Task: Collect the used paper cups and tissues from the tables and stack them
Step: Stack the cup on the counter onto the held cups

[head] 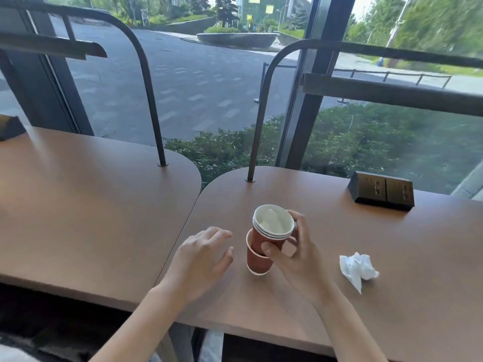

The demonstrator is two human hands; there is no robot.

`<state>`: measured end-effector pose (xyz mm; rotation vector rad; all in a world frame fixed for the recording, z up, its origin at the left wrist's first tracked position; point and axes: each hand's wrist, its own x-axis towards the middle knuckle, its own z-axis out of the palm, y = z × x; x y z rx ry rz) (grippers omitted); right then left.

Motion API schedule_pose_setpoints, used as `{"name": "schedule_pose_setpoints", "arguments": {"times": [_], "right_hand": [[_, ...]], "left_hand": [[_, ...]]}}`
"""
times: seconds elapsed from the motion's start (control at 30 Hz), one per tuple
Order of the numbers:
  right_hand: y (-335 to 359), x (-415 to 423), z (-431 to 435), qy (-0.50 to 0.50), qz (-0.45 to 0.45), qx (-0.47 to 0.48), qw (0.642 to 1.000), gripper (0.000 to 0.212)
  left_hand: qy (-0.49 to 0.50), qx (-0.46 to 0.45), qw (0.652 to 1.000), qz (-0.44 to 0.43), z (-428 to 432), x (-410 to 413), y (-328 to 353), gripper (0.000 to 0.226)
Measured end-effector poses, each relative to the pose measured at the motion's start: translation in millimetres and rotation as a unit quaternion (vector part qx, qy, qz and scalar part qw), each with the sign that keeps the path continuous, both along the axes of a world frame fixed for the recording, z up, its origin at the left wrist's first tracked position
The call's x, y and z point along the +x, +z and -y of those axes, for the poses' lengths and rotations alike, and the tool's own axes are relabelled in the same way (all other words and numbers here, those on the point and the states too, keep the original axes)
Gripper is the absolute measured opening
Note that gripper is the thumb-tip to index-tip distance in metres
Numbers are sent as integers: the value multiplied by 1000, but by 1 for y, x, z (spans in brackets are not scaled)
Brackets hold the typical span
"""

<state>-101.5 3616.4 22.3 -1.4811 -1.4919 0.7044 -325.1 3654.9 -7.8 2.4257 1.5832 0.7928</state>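
Observation:
My right hand [292,253] grips a stack of red paper cups [271,231] with white rims, thumb on the near side and fingers round the far side. Something white, like tissue, lies inside the top cup. The stack's base sits tilted inside the mouth of a single red cup [257,262] standing on the right-hand brown table [339,296]. Just left of the cups, my left hand [202,254] hovers with relaxed fingers and holds nothing. A crumpled white tissue [358,267] lies on the table to the right of my right hand.
A black socket box [381,190] sits at the back right of the right table. A second brown table [91,205] adjoins on the left, with a dark box [10,128] at its far left. Curved metal rails [154,108] rise from both tables before the window.

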Motion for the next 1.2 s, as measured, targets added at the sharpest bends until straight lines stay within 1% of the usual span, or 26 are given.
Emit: {"name": "schedule_pose_setpoints", "arguments": {"times": [0.17, 0.37, 0.57, 0.7, 0.93, 1.03, 1.13, 1.2], "right_hand": [[-13, -5, 6, 19, 4, -19, 1000, 61], [-20, -6, 10, 22, -15, -35, 999, 61], [-21, -7, 10, 26, -5, -28, 999, 66], [-24, -10, 8, 12, -19, -21, 1000, 62], [-28, -8, 7, -11, -20, -8, 1000, 60], [-30, -7, 7, -11, -15, -6, 1000, 67], [-34, -5, 9, -3, -10, -15, 1000, 82], [-38, -4, 9, -1, -14, -22, 1000, 84]], "left_hand": [[-13, 6, 1000, 9, 1, 1, 2, 30], [-28, -10, 999, 19, 6, 0, -3, 40], [-21, -7, 1000, 17, 6, -3, -4, 32], [-18, 0, 1000, 17, 6, -5, -2, 29], [-19, -2, 1000, 13, 5, -2, -2, 30], [-17, -2, 1000, 12, 6, 0, -2, 28], [-14, -1, 1000, 10, 7, 1, -3, 27], [-13, 0, 1000, 8, 8, 0, -3, 27]]}}
